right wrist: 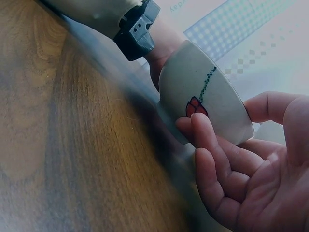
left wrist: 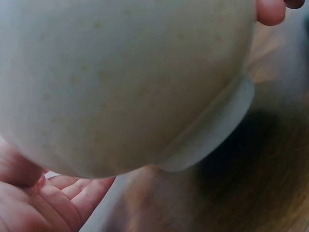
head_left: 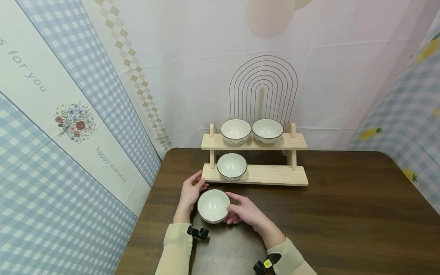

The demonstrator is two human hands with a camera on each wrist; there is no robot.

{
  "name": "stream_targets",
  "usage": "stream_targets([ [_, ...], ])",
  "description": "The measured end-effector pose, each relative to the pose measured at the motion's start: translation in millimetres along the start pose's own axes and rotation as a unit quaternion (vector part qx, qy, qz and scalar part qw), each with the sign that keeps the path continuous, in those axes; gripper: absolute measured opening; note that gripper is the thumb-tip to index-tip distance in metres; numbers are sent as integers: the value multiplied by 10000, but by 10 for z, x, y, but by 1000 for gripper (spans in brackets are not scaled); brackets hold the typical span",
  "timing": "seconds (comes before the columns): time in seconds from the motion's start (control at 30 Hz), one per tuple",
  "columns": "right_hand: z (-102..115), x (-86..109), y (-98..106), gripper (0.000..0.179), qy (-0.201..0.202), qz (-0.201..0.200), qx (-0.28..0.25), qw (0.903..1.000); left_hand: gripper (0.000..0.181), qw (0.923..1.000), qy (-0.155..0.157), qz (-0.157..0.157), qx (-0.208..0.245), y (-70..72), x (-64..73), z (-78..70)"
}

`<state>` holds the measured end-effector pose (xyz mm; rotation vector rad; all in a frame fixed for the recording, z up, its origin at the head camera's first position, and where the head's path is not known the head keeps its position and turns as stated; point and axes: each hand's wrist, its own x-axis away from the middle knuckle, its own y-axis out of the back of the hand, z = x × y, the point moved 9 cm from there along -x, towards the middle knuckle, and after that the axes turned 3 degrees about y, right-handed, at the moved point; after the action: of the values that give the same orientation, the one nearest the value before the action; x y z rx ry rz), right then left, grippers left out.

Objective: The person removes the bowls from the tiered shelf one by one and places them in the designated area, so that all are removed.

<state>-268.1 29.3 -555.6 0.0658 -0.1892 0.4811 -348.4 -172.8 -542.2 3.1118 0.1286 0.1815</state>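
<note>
A: What does the head view give us?

B: A white bowl (head_left: 213, 206) sits low over the dark wooden worktop (head_left: 343, 214), just in front of a two-tier wooden rack (head_left: 271, 175). The left hand (head_left: 191, 193) cups its left side, the right hand (head_left: 245, 211) its right side, fingers curved round the wall. One bowl (head_left: 232, 166) stands on the lower shelf and two bowls (head_left: 235, 130) (head_left: 267, 130) stand side by side on the upper one.

A: And the left wrist view?

B: The bowl's pale underside (left wrist: 120, 87) fills nearly everything, its foot ring tilted toward lower right. The left palm (left wrist: 43, 203) lies beneath it, and a fingertip (left wrist: 270, 12) shows at the top edge.

A: The right wrist view?

B: The bowl (right wrist: 207, 101) is tilted above the worktop (right wrist: 72, 159), a red flower with a green dotted stem painted on its side. The right hand's fingers (right wrist: 207, 145) curl against its lower wall, thumb near the rim. Whether the foot touches the worktop, I cannot tell.
</note>
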Motion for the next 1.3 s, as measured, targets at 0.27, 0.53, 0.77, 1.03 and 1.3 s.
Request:
stream_targets([
  [0.27,20,38,-16,71,-4,31,-14,10000,44,9999,-39,-81,108,49,-55,115],
  [0.53,37,58,-38,72,-19,2,-7,10000,42,9998,-56,-86,163,62,-35,109],
  [0.77,54,74,-56,72,-37,-54,14,10000,42,9997,-27,-65,219,60,-23,105],
  [1.03,65,91,-47,73,-13,-109,-13,9999,43,10000,50,-27,65,39,6,61],
  [1.3,27,66,-28,73,-46,-113,16,9999,43,9998,-47,-92,156,50,-31,114],
])
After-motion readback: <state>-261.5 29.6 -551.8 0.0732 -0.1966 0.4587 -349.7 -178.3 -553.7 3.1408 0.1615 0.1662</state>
